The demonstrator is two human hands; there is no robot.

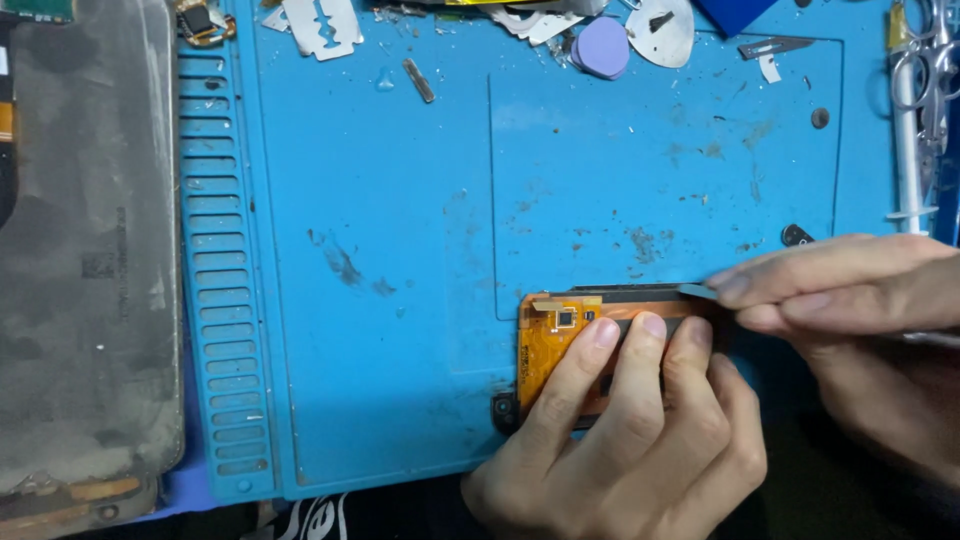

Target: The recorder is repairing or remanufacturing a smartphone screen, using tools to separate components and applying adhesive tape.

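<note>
Item: phone screen part (560, 340), backed with an orange flexible circuit, flat on the blue work mat (400, 250) at about 5 o'clock of the view, near the mat's front edge.

Orientation: long axis runs left to right, 9 to 3 o'clock. The orange end with a small square chip points toward 9 o'clock; the far end is hidden under the hands. A dark strip runs along its upper edge.

Left hand (640, 430): enters from 6 o'clock, palm down, three fingertips pressed flat on the part. It is not closed around anything; it appears to pin the part against the mat so it does not slide.

Right hand (850, 300): enters from 3 o'clock, thumb and forefinger pinched on a thin grey blade (697, 291). The tip touches the part's upper edge at its right end, held low and nearly flat, as if to work along the seam. A pale handle shows just beyond the knuckles.

Surroundings:
- Grey phone back panel (90, 250), 9 o'clock, lying lengthwise toward 12 o'clock, off the mat.
- Razor blade (320, 25), 12 o'clock, left of centre.
- Purple pick (600, 47) beside a metal pick (660, 30), 12 o'clock.
- Small black round piece (504, 408) touching the part's lower left corner.
- Syringe (908, 130) and scissors (935, 60), 2 o'clock, at the mat's right edge.
- Mat surface stained, with scattered debris.
</note>
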